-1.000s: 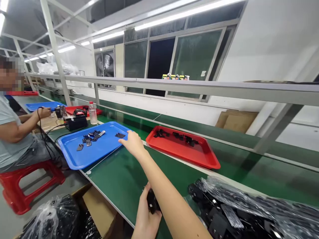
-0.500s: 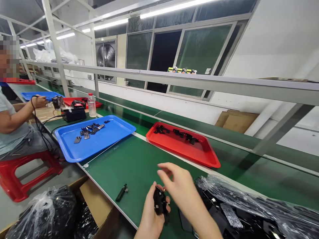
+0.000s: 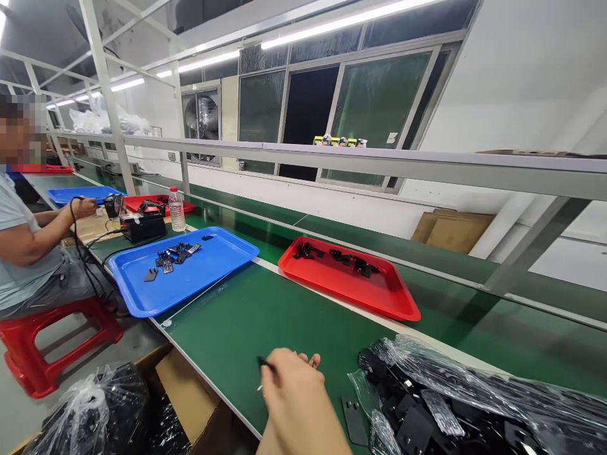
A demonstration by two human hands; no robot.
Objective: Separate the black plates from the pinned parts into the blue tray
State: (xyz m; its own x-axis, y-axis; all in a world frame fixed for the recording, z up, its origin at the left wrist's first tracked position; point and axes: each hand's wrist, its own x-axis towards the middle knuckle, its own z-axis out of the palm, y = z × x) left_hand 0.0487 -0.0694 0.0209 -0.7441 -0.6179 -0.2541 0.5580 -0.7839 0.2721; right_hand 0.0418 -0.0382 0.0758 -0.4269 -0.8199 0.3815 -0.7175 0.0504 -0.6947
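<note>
My right hand (image 3: 296,392) is closed over the front of my left hand, near the table's front edge. A slim black part (image 3: 265,363) sticks out to the left from between its thumb and fingers. Most of my left hand (image 3: 313,360) is hidden behind the right; only curled fingertips and some of the wrist show. The black plastic part it gripped half a second ago is now out of sight behind the right hand. Right of my hands, a flat black plate (image 3: 355,420) lies on the green table (image 3: 227,335).
Loose black parts (image 3: 417,411) spill from a clear plastic bag (image 3: 441,360) at the right. A blue tray (image 3: 213,278) and a red tray (image 3: 332,281) hold small black pieces. At left, a person (image 3: 28,240) sits on a red stool (image 3: 61,328). A bottle (image 3: 177,212) stands behind the blue tray.
My right hand has moved left and down, in front of my left hand. The slim black part that lay on the table is now in its fingers. The view has shifted slightly.
</note>
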